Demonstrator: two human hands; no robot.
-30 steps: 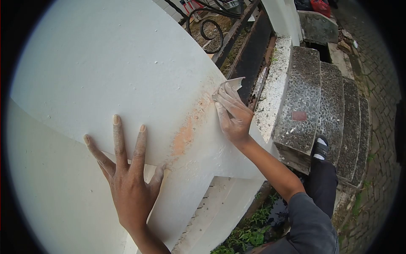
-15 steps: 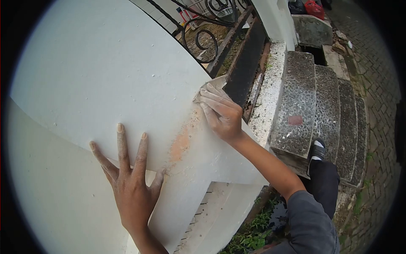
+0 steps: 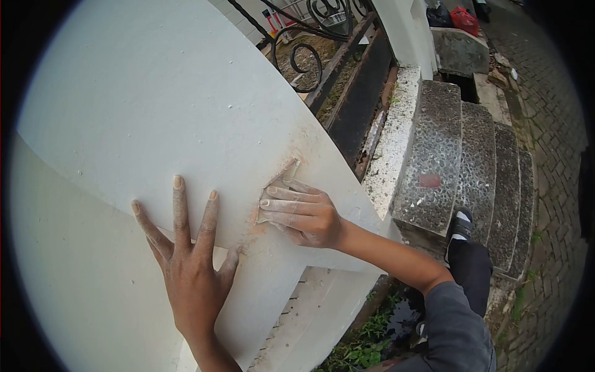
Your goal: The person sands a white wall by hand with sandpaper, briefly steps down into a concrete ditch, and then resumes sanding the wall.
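Observation:
A white painted wall (image 3: 167, 105) slopes across the left and middle of the head view. Spread flat against it at the lower left is my left hand (image 3: 195, 260), dusty on the fingers and holding nothing. My right hand (image 3: 304, 214) presses a folded, pale sheet of sandpaper (image 3: 282, 177) onto the wall. Its fingers lie together over the sheet and hide much of it. Around the sheet, a worn orange-brown patch (image 3: 253, 234) shows through the white paint, partly covered by the hand.
Black wrought ironwork (image 3: 304, 59) stands beyond the wall's upper edge. Pebbled steps (image 3: 434, 155) descend on the right toward a paved path (image 3: 555, 186). Green plants (image 3: 365, 341) grow below the wall. Red and black bags (image 3: 463, 22) lie at the top right.
My right hand has slid the sandpaper down and left from the wall's edge onto the orange-brown patch. My left hand stays in place on the wall.

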